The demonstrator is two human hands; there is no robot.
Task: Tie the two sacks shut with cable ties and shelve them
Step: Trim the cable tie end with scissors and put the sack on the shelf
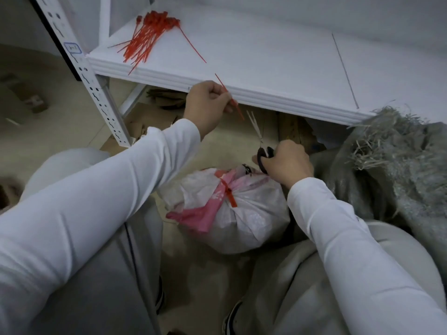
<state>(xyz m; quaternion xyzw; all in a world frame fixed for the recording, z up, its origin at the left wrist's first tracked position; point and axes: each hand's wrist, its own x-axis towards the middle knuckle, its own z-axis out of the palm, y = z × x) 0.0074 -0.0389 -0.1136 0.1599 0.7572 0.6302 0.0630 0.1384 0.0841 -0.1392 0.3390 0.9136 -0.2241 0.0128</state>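
Setting: white shelf (pixel 266 56) across upper frame, beige floor (pixel 60 122) below.
Left hand (pixel 208 102): centre frame, thumb and fingers pinch a loose red tie strip (pixel 228 96).
Right hand (pixel 287 163): fingers curled through black scissors (pixel 263 154), blades parted.
White sack (pixel 242 218): lower centre, on floor, neck cinched by red cable tie (pixel 229 194).
Grey sack (pixel 396 153): right edge, frayed mouth open, against shelf front.
Spare ties (pixel 147 37): bundle on shelf, upper left.
Label (pixel 72 47): blue-bordered, on shelf post (pixel 101 100); unreadable.

white sack (pixel 244 221): red-tied, floor | grey sack (pixel 399 165): frayed top, rt | ties (pixel 147 35): shelf (pixel 266 56)
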